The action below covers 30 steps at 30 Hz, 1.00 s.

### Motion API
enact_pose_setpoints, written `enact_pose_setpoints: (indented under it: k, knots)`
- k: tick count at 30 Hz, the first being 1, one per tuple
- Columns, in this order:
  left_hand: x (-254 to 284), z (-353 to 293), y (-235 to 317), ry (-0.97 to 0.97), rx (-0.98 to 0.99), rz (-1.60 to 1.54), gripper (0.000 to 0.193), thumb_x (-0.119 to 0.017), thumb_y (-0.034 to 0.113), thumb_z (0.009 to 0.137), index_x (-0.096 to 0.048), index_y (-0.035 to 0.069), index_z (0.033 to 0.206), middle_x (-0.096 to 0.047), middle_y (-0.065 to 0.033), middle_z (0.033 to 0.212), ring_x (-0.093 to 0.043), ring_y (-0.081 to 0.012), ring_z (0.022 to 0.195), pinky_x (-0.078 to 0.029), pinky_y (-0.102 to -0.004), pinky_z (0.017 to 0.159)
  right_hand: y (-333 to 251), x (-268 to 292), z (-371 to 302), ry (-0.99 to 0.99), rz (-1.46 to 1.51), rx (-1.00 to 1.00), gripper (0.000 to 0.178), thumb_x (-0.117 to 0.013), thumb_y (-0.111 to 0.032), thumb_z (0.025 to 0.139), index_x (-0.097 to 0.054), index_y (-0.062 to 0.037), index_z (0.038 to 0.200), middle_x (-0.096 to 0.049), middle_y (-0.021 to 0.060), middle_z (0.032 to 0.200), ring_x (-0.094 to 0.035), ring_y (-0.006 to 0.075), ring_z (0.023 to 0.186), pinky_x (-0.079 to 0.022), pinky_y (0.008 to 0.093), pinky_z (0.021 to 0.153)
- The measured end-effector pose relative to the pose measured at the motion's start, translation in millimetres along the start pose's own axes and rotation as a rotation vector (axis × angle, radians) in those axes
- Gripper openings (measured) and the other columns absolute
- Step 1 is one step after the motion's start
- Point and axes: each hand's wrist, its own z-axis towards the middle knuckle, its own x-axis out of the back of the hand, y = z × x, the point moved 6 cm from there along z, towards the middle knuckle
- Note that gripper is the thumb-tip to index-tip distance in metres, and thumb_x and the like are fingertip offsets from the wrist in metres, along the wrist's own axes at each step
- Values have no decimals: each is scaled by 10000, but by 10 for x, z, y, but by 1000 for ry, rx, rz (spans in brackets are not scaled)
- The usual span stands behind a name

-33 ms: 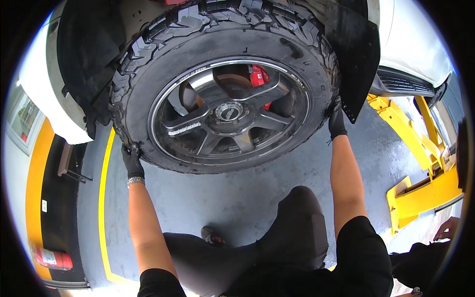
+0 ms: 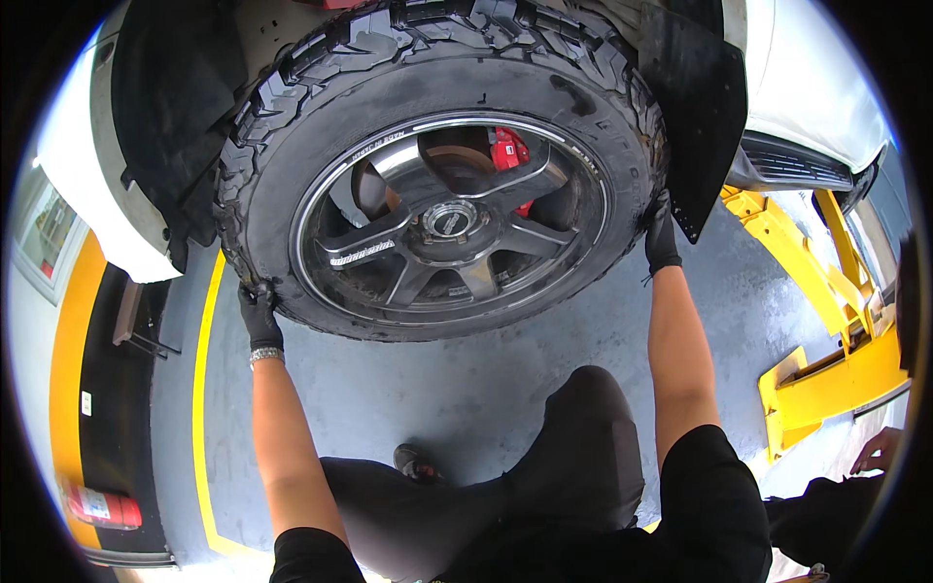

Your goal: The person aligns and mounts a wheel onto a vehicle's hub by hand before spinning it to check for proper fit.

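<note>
A large off-road wheel [image 2: 403,197], with a chunky black tire [image 2: 267,209] and a dark spoked rim, sits in the wheel well of a raised white vehicle. My left hand [image 2: 259,316], in a black glove, grips the tire's lower left edge. On the right side my gloved right hand [image 2: 663,236] holds the tread, its fingers partly hidden behind the tire. Through the spokes show a red brake caliper [image 2: 508,149] and a brownish brake disc. The round centre cap [image 2: 452,224] is in place; whether lug nuts are fitted cannot be made out.
A black mud flap [image 2: 695,117] hangs close by my right hand. Yellow lift arms [image 2: 826,389] stand at the right, near another person's hand [image 2: 880,450]. The grey floor [image 2: 408,389] bears a yellow line [image 2: 199,418]. A red extinguisher-like cylinder [image 2: 107,508] is at lower left.
</note>
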Motion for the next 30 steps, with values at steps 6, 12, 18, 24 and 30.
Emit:
enact_pose_setpoints:
  k: [6,12,18,24,30]
  knots:
    - [33,-12,-65,19,47,-93,373,-586,277,882,-478,71,1173,-569,-22,1036,-527,-120,887,-436,-272,761,45,9,23,5,28,-3,634,-264,-472,961,-210,-30,1412,-295,94,1427,-300,205,1297,-241,326,1067]
    - [27,-81,-33,14,21,-52,382,-600,296,872,-484,82,1167,-575,-17,1022,-523,-113,880,-423,-265,760,90,38,-14,20,47,-10,617,-271,-455,966,-219,-28,1409,-303,92,1421,-305,205,1292,-239,323,1067]
    - [-3,-62,-43,19,74,-37,431,-617,235,854,-468,45,1211,-559,-21,1026,-519,-123,876,-436,-269,760,81,7,23,27,73,0,601,-277,-438,971,-228,-26,1406,-310,91,1416,-310,205,1287,-237,320,1067]
    - [-21,-21,-42,34,4,-57,340,-606,281,872,-508,71,1121,-573,5,977,-500,-88,800,-407,-243,697,173,67,68,30,111,-9,585,-283,-421,976,-237,-24,1403,-317,90,1410,-315,204,1283,-234,317,1067]
    - [-1,-36,-35,7,3,-52,373,-603,271,876,-498,62,1166,-574,2,996,-508,-90,819,-415,-247,709,335,111,195,42,387,-69,569,-290,-405,981,-246,-22,1399,-324,88,1405,-320,204,1278,-232,314,1067]
